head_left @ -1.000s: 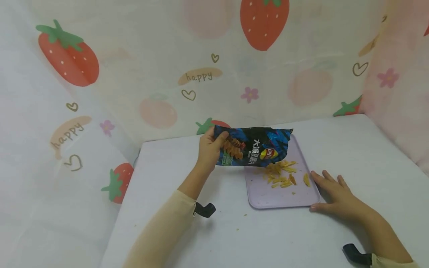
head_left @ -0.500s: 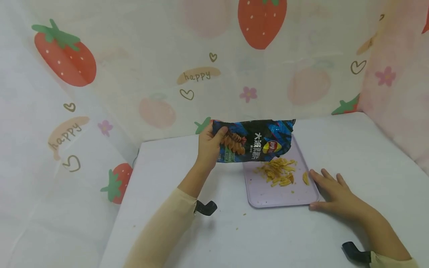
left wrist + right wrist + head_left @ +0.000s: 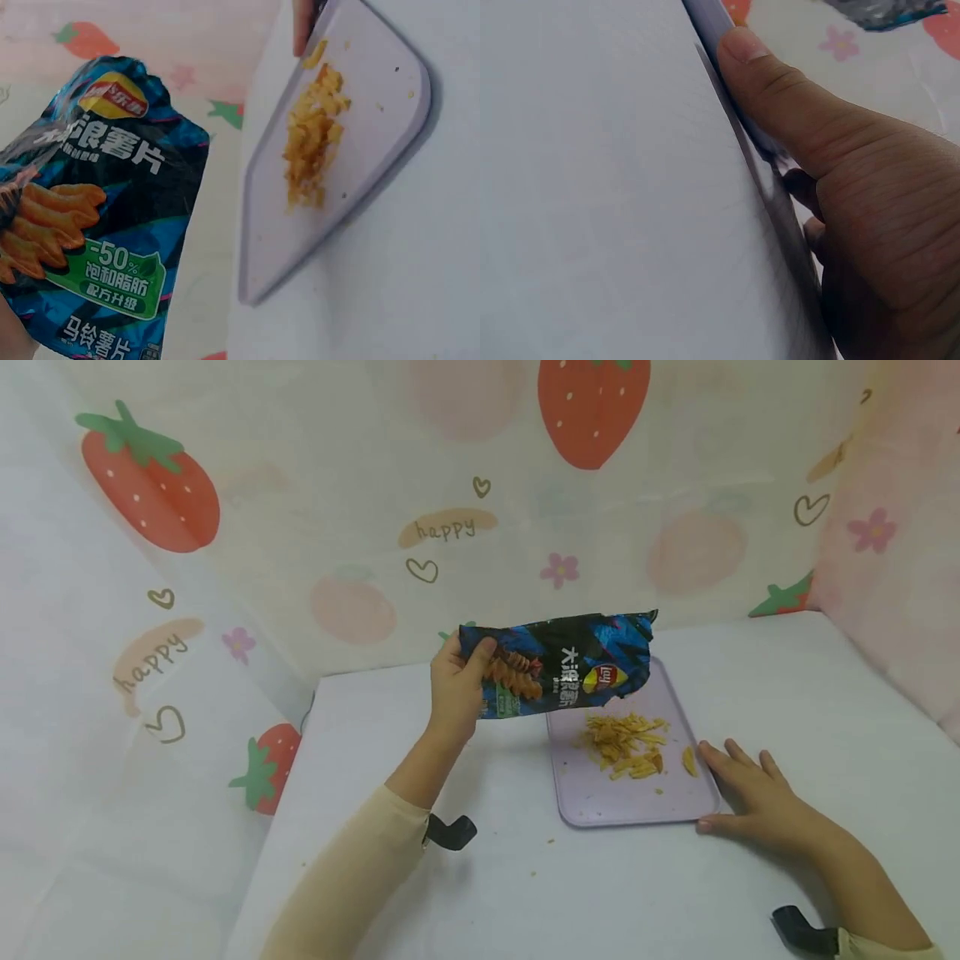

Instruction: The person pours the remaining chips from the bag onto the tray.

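My left hand (image 3: 453,697) grips one end of a blue and black potato chip bag (image 3: 562,664), thumb over the front. The bag lies sideways in the air above the far left of a lilac tray (image 3: 630,806); its torn-looking end points right. A heap of broken potato chips (image 3: 622,743) covers the tray's middle, and one chip piece (image 3: 689,762) lies by the right rim. At the tray's near right corner, my right hand (image 3: 772,806) rests with fairly straight fingers. In the right wrist view its thumb (image 3: 795,112) touches the tray's edge (image 3: 709,30).
Small crumbs (image 3: 551,841) are scattered on the white table (image 3: 420,902) in front of the tray. Behind it hangs a strawberry-patterned cloth (image 3: 300,485), which also runs along the left and right sides. A black wrist mount (image 3: 452,832) sticks out from the left sleeve.
The left hand has raised the bag and tilted its far end upward, uncovering more chips on the tray. The chip heap looks larger. My right hand stays at the tray's corner.
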A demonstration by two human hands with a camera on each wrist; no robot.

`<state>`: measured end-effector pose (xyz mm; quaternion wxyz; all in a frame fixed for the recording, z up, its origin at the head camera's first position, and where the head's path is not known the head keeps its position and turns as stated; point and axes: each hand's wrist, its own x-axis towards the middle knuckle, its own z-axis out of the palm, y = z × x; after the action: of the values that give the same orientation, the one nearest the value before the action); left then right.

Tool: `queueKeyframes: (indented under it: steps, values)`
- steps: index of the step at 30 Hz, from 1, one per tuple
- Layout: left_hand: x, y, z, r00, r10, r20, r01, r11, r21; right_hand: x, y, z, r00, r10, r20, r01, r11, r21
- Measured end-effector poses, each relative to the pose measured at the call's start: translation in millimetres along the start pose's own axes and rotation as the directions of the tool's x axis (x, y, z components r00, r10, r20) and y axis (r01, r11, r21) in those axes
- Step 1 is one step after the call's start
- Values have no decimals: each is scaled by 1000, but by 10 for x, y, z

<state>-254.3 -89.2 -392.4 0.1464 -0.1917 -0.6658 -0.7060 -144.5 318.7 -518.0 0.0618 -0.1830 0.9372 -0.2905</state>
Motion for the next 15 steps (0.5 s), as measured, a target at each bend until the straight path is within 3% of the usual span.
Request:
queueKeyframes:
  steps: [5,10,13,15]
  values:
    - [-27,-10,32,997,-40,70,38,999,23,-2,-3,11,1000,-1,6,1,1000,15]
    - [-30,26,69,996,18,93,-18,1000,-2,-81,13,63,1000,12,2,-12,1000,18]
    - [-34,57,53,993,0,119,-1,1000,9,-110,15,90,1000,-4,-13,4,1000,28]
    - [-25,94,25,996,6,94,-8,1000,15,-108,7,104,1000,-17,-15,17,999,33]
